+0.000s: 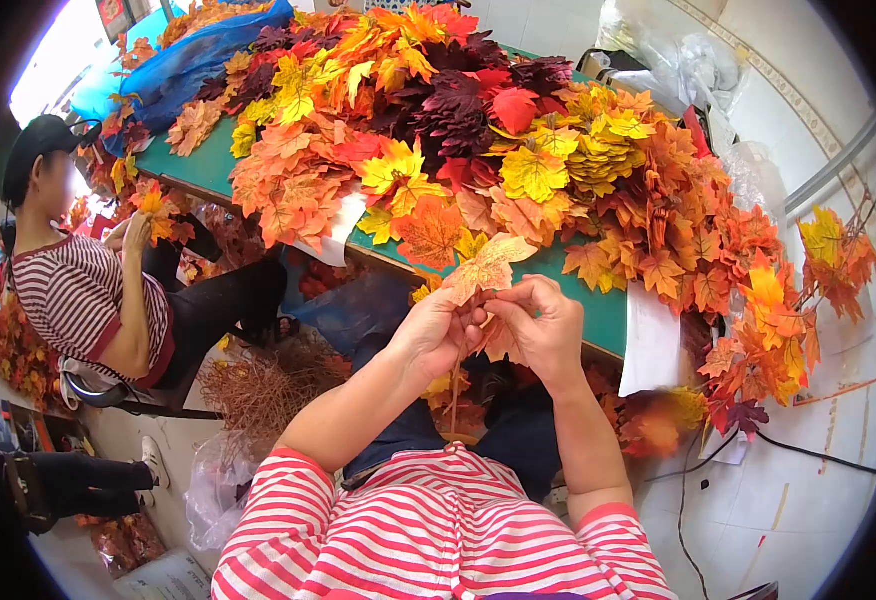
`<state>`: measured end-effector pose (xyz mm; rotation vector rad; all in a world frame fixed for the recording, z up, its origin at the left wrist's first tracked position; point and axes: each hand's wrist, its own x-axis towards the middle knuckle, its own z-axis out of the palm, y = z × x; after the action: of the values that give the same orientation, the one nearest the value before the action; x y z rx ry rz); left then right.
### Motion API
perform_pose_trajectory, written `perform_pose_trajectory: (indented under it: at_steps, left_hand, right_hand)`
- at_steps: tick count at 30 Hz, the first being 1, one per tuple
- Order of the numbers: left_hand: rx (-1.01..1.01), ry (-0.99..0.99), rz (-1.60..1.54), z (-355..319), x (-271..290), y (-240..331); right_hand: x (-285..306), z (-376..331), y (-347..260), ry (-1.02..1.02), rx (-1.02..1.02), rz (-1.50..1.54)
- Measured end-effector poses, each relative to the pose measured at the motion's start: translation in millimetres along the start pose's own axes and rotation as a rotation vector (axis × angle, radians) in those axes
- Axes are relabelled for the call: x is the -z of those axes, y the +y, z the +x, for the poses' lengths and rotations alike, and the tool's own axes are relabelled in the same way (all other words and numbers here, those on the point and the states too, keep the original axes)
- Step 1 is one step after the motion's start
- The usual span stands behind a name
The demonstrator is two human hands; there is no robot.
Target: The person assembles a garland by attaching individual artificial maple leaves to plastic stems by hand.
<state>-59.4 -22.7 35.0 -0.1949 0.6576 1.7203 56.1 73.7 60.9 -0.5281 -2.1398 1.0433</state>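
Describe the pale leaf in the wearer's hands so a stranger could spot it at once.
Find the green table heaped with colourful leaves, then its near edge, where the wearer's left hand and right hand sit close together. The pale orange leaf shows just above them. It is paler than the deep orange leaf beyond it, and it is held rather than lying on the heap.

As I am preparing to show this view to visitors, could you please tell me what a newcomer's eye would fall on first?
Most striking is the heap of red, orange, yellow and dark purple leaves covering much of the green table. Near the middle of the view, the left hand and right hand hold a pale orange leaf. At the far left, a co-worker in a striped shirt sits.
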Motion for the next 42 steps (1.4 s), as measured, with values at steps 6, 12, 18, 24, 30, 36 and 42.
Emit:
perform_pose_trajectory:
  at_steps: [6, 12, 18, 24, 30, 36, 42]
  left_hand:
    - [-0.040, -0.030, 0.082, 1.0, -0.8, -3.4]
    - [-0.104, -0.114, 0.156, 3.9, 0.9, -7.0]
    - [-0.158, -0.009, 0.100, 4.2, -1.8, -8.9]
    - [-0.154, -0.063, 0.143, 4.6, -2.7, -9.2]
    - [-0.189, -0.088, 0.177, 7.0, 3.0, -12.6]
    - [-0.234, -0.092, 0.282, 10.8, 1.7, -14.9]
    - [-0.249, -0.234, 0.355, 18.0, 19.2, -15.0]
  right_hand:
    - [0.9, 0.6, -1.2, 0.017, 0.012, -0.052]
    - [1.2, 0.9, -1.1, 0.033, 0.008, -0.093]
    - [2.7, -1.3, -1.7, 0.032, 0.021, -0.099]
    - [3.2, 1.3, -0.7, 0.036, 0.038, -0.138]
    - [0.2, 2.3, -5.5, 0.066, 0.009, -0.124]
    - [2.3, -1.3, 1.6, 0.049, -0.013, -0.121]
    - [-4.1, -5.7, 2.8, 0.102, 0.096, -0.090]
